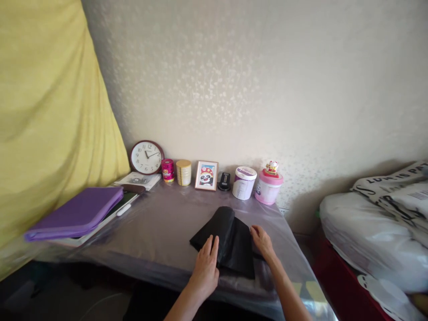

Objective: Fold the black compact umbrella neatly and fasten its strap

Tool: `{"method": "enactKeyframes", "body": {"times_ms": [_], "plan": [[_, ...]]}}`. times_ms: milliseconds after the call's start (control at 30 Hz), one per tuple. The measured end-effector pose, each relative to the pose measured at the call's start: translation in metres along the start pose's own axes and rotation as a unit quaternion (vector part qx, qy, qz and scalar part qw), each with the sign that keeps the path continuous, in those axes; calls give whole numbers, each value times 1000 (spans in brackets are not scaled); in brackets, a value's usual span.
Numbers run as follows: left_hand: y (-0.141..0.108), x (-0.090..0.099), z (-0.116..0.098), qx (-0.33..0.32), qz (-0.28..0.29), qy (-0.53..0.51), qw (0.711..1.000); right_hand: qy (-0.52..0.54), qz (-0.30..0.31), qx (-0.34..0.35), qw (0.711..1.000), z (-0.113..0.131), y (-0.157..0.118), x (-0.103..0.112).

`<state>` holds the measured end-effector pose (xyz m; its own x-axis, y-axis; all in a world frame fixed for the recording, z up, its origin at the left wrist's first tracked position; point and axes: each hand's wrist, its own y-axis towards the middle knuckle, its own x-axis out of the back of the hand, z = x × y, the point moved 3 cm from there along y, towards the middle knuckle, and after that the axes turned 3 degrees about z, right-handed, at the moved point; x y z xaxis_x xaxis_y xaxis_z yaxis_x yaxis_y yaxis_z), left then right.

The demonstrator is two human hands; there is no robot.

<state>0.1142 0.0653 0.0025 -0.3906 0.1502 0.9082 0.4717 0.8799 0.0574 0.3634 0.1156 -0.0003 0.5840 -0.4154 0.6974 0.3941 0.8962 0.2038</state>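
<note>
A thin black folded sheet (225, 238), whose material could be cloth or plastic, lies near the front edge of the table. Its left part curls over into a rounded fold, and the right part lies flatter. My left hand (206, 267) rests on the lower left of it, fingers stretched out and pressing lightly. At its upper right edge, my right hand (261, 240) has its fingers closed in a pinch on the sheet; the fingertips are partly hidden.
Along the wall stand a round clock (147, 157), a pink can (167, 170), a yellow-lidded jar (183, 173), a panda picture frame (206, 175), a small black device (225, 181), and two tubs (244, 183). A purple folder (78, 211) lies left; a bagged bundle (371, 232) sits right.
</note>
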Motion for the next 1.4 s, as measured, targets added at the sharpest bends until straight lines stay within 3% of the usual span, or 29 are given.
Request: {"method": "enactKeyframes", "body": {"times_ms": [233,467,700,900,1133,1400], "plan": [[2,-2,11,-7,-22,-73,997,149,77,-92,982,0,-27,-5],[-1,-3,12,-7,-35,-76,996,136,19,-70,988,16,-30,-3],[-1,-7,14,6,-27,-53,998,191,58,-19,980,38,-31,-11],[-3,-5,11,30,-22,-23,999,222,54,34,973,78,-15,-14],[-4,-1,11,40,-10,2,999,237,79,62,966,115,6,-43],[-3,5,15,33,8,4,999,194,132,16,972,121,13,-77]]}}
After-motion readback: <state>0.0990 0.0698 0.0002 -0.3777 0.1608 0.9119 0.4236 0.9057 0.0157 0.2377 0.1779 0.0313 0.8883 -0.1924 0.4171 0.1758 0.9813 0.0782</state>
